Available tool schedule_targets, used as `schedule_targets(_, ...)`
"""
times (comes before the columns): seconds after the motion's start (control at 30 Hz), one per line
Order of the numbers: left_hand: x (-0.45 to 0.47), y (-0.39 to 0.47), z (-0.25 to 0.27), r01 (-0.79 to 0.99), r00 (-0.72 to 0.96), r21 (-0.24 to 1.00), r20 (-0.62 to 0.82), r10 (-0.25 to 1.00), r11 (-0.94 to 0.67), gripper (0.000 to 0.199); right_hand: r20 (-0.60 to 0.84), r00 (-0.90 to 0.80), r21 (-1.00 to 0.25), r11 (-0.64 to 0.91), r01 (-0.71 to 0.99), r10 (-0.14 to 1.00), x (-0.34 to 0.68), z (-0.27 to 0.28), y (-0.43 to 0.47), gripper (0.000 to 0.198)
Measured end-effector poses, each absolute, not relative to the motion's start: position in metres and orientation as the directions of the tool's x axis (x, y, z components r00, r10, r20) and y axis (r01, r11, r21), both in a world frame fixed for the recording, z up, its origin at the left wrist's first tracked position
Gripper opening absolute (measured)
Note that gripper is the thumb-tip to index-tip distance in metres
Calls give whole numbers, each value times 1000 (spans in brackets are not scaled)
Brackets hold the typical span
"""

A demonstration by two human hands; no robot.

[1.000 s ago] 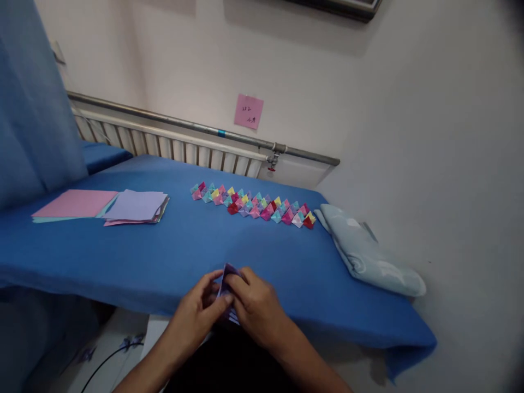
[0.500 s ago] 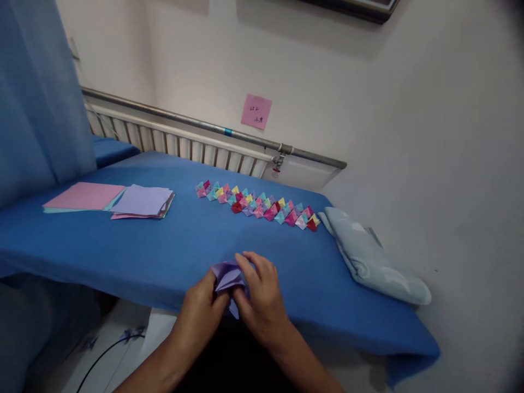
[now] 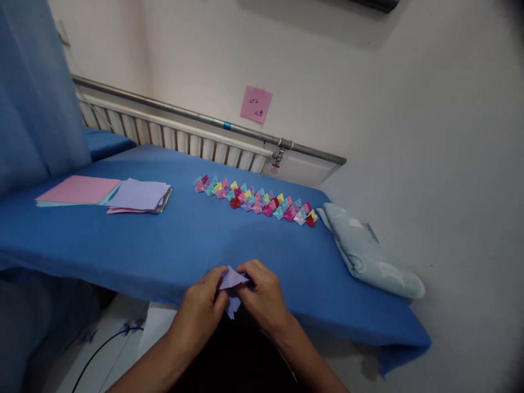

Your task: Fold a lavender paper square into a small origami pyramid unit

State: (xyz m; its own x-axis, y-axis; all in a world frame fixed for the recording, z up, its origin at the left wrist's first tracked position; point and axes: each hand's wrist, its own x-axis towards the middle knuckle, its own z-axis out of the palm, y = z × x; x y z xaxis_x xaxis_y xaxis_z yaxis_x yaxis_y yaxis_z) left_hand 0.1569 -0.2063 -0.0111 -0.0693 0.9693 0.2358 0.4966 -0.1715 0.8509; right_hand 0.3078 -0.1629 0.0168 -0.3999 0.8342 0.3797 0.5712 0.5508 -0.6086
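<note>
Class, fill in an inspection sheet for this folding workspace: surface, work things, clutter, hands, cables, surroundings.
Surface: blue cloth table, flat, cloth hanging over the near edge.
Work things: lilac folded paper pinched between both hands; row of folded paper pieces; two paper stacks.
Clutter: pale blue folded cloth at the right end.
Hands: left hand and right hand, both gripping the paper.
Cables: black cable on the floor.
Surroundings: radiator, pink note, blue curtain.

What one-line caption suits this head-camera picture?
Left hand and right hand fold a lilac paper piece before a row of folded pieces.
</note>
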Motion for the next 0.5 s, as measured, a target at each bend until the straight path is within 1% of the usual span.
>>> schedule_targets(0.13, 158, -207, -5, 403, -107, 909, 162, 981, -106, 37, 414, -475, -537, 630, 560, 776, 311, 8, -163, 38)
schedule_targets(0.23, 159, -206, -5, 297, -132, 955, 67, 989, -25, 37, 465, -506, -493, 687, 533, 726, 314, 0, -164, 45)
schedule_targets(0.3, 160, -205, -6, 169, -122, 985, -16, 992, 36, 37, 520, -488, -503, 713, 488, 701, 315, -5, -165, 47)
schedule_targets(0.37, 161, -204, -5, -9, -91, 995, -104, 990, 104, 37, 565, -455, -524, 725, 446, 688, 317, -8, -166, 46)
schedule_targets(0.43, 162, -204, -1, -180, -60, 971, -171, 983, 158, 38, 592, -432, -536, 733, 420, 680, 318, -11, -166, 43)
schedule_targets(0.5, 161, -205, 4, -313, -26, 930, -212, 977, 194, 42, 607, -427, -531, 742, 410, 670, 319, -14, -166, 41)
